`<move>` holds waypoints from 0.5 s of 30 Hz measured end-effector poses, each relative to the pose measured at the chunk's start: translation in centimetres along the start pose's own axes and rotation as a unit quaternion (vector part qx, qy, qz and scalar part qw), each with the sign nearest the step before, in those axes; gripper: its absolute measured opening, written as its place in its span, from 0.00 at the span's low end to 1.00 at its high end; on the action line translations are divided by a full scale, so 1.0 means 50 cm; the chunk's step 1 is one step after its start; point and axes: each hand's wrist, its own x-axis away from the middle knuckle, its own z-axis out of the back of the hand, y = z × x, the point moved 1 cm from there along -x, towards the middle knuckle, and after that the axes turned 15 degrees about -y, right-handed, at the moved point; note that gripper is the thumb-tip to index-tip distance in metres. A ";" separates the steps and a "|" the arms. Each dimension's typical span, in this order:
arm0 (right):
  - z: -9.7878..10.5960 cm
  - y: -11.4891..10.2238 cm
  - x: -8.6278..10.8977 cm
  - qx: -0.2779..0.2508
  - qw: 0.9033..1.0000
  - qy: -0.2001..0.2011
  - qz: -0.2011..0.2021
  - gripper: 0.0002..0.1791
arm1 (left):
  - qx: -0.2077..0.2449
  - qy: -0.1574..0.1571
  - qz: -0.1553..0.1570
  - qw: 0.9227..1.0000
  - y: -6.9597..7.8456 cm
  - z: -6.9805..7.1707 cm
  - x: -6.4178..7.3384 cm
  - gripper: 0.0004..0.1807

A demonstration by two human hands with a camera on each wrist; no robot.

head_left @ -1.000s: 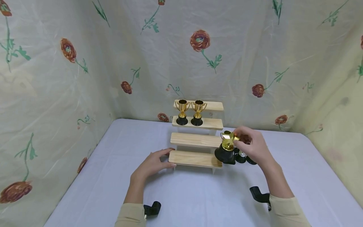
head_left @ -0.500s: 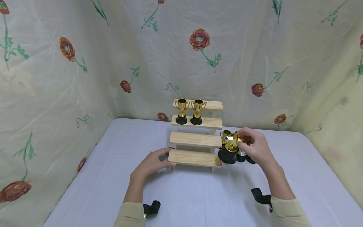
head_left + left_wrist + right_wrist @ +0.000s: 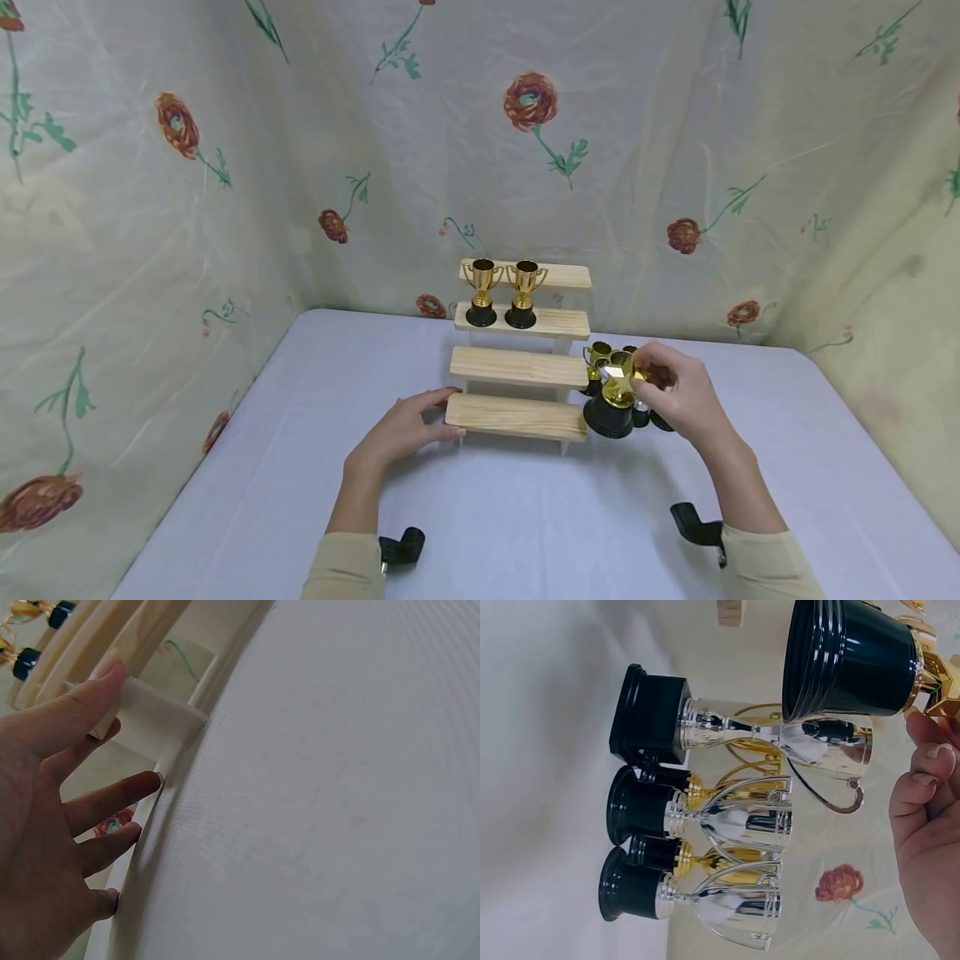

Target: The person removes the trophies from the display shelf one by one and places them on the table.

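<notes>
My right hand (image 3: 675, 392) pinches the gold upper part of a star trophy (image 3: 612, 412) between fingertips and thumb. In the right wrist view its wide black base (image 3: 855, 660) is off the table, beside a group of cup trophies. Silver cups (image 3: 750, 825) with black bases stand at the front of that group, with gold cups (image 3: 742, 859) partly hidden behind. My left hand (image 3: 405, 427) grips the left end of the lowest shelf of a stepped wooden display stand (image 3: 517, 417). In the left wrist view, thumb and index finger (image 3: 105, 731) hold the board's end, the other fingers spread.
Two gold cup trophies (image 3: 482, 293) stand upright side by side on the stand's second-highest shelf. The stand rests on a table with a white cloth (image 3: 315, 367). Behind hangs a flowered curtain (image 3: 420, 150), which also closes off the left and right sides.
My right hand has shifted a little to the right with the star trophy, uncovering more of a gold cup behind it. My left hand keeps its hold on the shelf.
</notes>
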 end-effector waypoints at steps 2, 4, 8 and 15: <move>0.000 0.004 0.002 0.002 1.000 -0.002 -0.004 0.07 | 0.000 -0.001 0.003 1.000 0.000 0.000 0.000 0.38; -0.001 0.008 0.003 0.003 1.000 -0.002 -0.007 0.07 | 0.001 0.000 0.004 1.000 -0.001 0.000 -0.001 0.38; -0.003 0.018 0.008 0.005 1.000 -0.001 -0.017 0.07 | 0.003 0.000 0.002 1.000 -0.001 0.000 -0.001 0.38; -0.007 0.029 0.016 0.012 0.999 -0.011 -0.036 0.08 | 0.006 -0.002 0.006 1.000 0.001 0.000 0.002 0.38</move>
